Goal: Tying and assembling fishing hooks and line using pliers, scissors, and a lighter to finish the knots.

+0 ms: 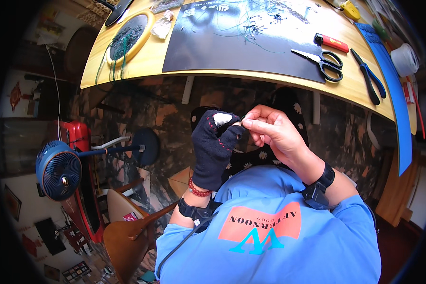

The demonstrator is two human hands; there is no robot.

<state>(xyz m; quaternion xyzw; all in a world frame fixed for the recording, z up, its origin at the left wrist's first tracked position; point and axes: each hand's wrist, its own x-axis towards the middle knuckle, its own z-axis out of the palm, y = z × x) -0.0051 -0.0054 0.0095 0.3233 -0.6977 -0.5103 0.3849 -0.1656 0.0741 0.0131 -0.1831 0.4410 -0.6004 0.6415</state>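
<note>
Nearest the camera is the blue shirt (pixel 317 241), and just beyond it, over the lap, the two hands meet. The left hand (pixel 210 146), in a dark glove with red stitching (a white patch shows near its thumb), is curled with its thumb and forefinger drawn to a tight pinch. The right hand (pixel 278 131), bare, comes in from the other side, its thumb and forefinger closed narrowly at the same spot, other fingers curled beneath. Between them is a small piece (pixel 241 122), at the right edge of the left hand and directly left of the right fingertips, so neither hand is nearer: both touch it. It is so small and so covered that I cannot tell its shape or which way its long axis runs. Farther off, the wooden table (pixel 93 71) bears a dark mat (pixel 194 49), with scissors (pixel 330 66) partly over its right edge, a red lighter (pixel 333 42) and pliers (pixel 370 78) to the right. At the table's left, a round yellow-rimmed tray (pixel 150 29) holds tangled dark and green strands (pixel 123 41), some trailing over its near rim; beyond the blue strip (pixel 396 104) at right is a whitish tub (pixel 404 60).
</note>
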